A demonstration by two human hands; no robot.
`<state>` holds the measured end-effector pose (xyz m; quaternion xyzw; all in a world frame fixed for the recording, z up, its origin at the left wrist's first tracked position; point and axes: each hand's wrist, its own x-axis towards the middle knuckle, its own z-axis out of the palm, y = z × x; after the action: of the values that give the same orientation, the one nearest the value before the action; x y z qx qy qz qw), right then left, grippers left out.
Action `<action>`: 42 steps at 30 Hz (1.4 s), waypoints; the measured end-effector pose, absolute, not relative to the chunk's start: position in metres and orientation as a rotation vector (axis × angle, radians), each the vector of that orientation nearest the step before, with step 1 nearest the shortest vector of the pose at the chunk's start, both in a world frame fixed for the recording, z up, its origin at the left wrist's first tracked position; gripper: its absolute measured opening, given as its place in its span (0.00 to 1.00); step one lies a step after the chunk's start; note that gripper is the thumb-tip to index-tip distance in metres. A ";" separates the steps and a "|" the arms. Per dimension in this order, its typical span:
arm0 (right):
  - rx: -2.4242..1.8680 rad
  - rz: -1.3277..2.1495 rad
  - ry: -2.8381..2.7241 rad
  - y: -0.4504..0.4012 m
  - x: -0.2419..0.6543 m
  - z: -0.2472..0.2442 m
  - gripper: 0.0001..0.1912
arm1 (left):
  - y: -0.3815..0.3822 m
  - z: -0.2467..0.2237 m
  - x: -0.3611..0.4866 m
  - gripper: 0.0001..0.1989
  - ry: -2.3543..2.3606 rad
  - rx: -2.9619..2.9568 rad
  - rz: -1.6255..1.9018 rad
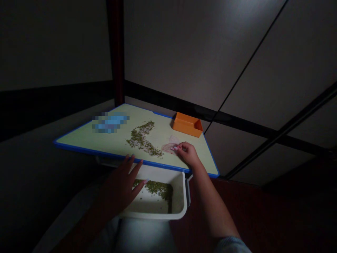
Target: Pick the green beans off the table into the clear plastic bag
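My right hand (187,154) is low over the small yellow-topped table (126,114), its fingertips pinched together beside a faint pinkish patch (170,148). What the pinch holds, if anything, is too small to make out. A curved spread of small green seed-like bits (142,138) lies left of that hand. With fingers spread, my left hand (126,182) reaches to the table's near blue edge and hangs over a white plastic bin (181,186). More green bits (159,189) lie inside the bin; my left hand and arm hide its left part.
An orange open box (186,124) stands at the table's far right. Towards the far left lies a light blue item (112,122), blurred out by blocks. Dark panelled walls rise close behind the table, and a dark red floor (252,211) shows at right.
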<state>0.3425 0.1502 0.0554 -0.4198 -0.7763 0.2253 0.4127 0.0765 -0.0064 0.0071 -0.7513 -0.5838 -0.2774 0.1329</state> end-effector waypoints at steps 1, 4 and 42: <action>-1.058 0.558 -1.958 0.151 0.342 0.055 0.08 | -0.006 0.007 0.076 0.30 -1.692 -2.179 -0.801; -1.073 0.534 -1.953 0.152 0.343 0.054 0.08 | -0.007 0.008 0.076 0.30 -1.690 -2.183 -0.809; -1.169 0.580 -1.870 0.153 0.342 0.056 0.10 | -0.007 0.008 0.075 0.31 -1.689 -2.222 -0.825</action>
<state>0.3418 0.1533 0.0562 -0.4659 -0.7452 0.2310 0.4175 0.0747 -0.0066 0.0080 -0.7583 -0.5766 -0.2814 0.1152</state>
